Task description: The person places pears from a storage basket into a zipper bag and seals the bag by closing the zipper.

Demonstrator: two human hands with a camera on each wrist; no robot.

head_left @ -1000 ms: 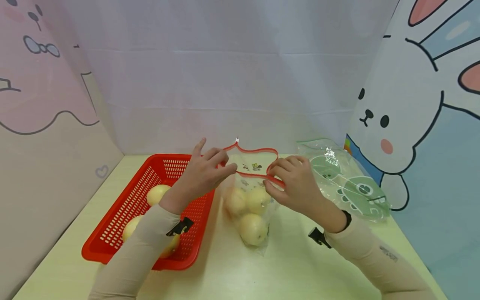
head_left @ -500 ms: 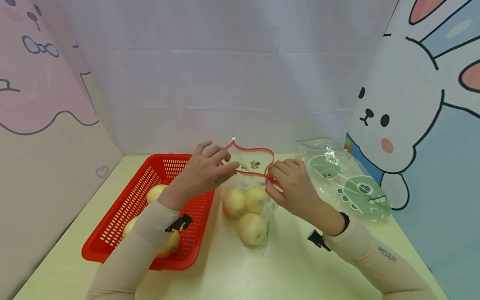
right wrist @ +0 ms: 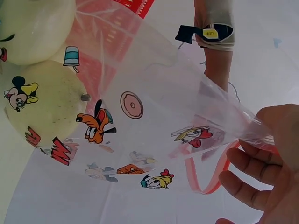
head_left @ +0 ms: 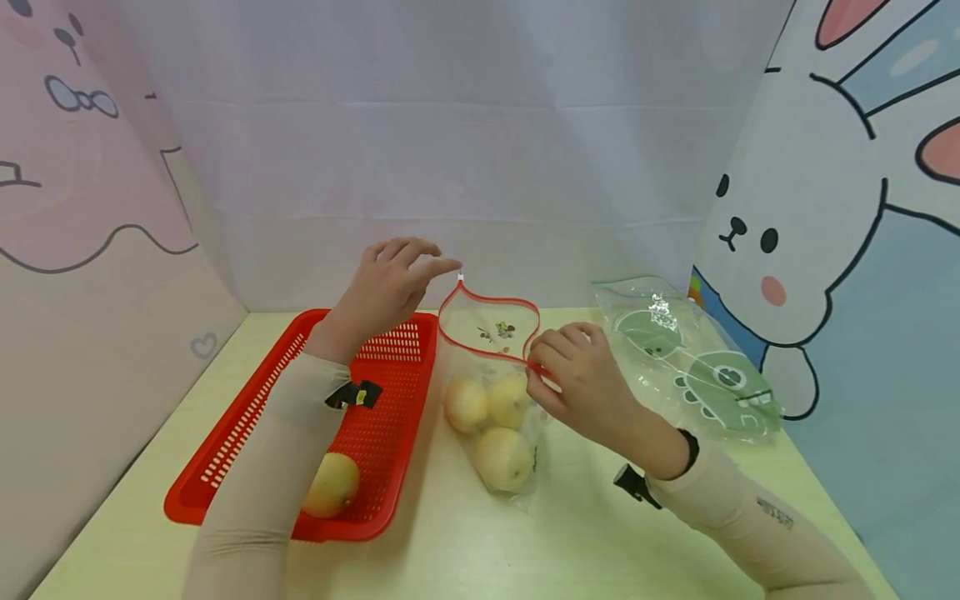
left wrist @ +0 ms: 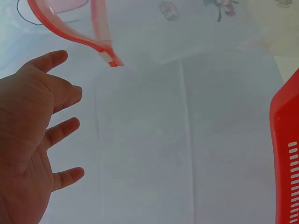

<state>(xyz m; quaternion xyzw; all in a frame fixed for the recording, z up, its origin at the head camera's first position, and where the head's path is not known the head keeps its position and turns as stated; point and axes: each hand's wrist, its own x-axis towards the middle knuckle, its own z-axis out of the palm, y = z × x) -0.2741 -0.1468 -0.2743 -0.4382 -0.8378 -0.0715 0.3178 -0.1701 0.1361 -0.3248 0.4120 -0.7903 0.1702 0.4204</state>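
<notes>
A clear zip bag (head_left: 480, 364) with a red zip edge and small cartoon prints stands on the table, its mouth spread wide. Several round yellow pears (head_left: 505, 459) lie in its lower part. My right hand (head_left: 573, 373) pinches the near right part of the red edge between thumb and fingers. At the bag's far corner, my left hand (head_left: 386, 287) is raised with its fingers extended, close to the white zip end (head_left: 461, 277). The left wrist view has that hand (left wrist: 28, 135) apart from the red zip corner (left wrist: 112, 60), holding nothing.
A red perforated basket (head_left: 408, 408) stands left of the bag, a pear (head_left: 333, 485) inside it and my left forearm across it. Another clear bag (head_left: 701, 367) with green cartoon prints lies flat at right. A white curtain (head_left: 480, 167) closes the back.
My left hand has let go of the bag's red edge and moved up and away to the far corner. The bag's mouth has shifted slightly left; the right hand keeps its grip.
</notes>
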